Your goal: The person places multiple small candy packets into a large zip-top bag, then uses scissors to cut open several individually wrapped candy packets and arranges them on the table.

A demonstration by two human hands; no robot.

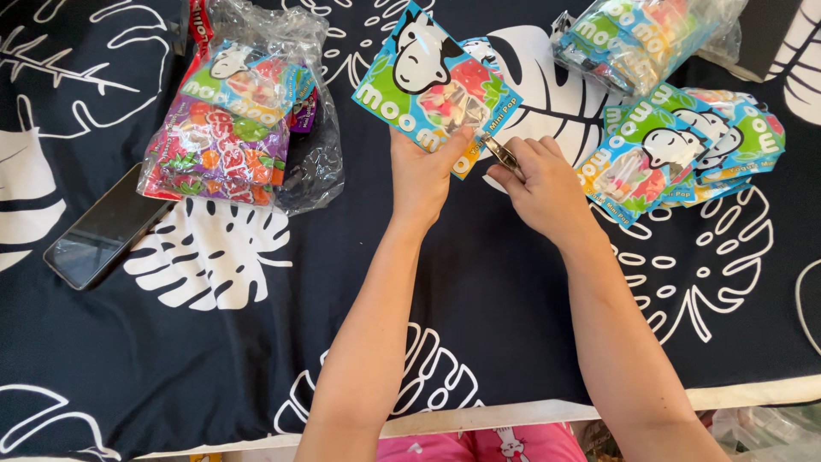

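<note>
Fingers [434, 144] of the left hand [421, 175] are pinched on the lower edge of a blue and green candy packet [432, 85] with a cartoon cow on it, holding it up a bit over the black leaf-print cloth [479, 282]. Through the clear window you can see small red and pink lollipops inside. The right hand [543, 188] is closed around a small metal tool [500, 154], its tip right at the packet's bottom corner; can't tell exactly what the tool is.

To the right there's a fanned stack of the same packets [676, 150] lying on the cloth. Up top right, a clear plastic bag [637, 34] stuffed with more. On the left, another clear bag [235, 120] holds mixed packets, purple ones included. A dark phone [103, 229] sits face up just beside it.
</note>
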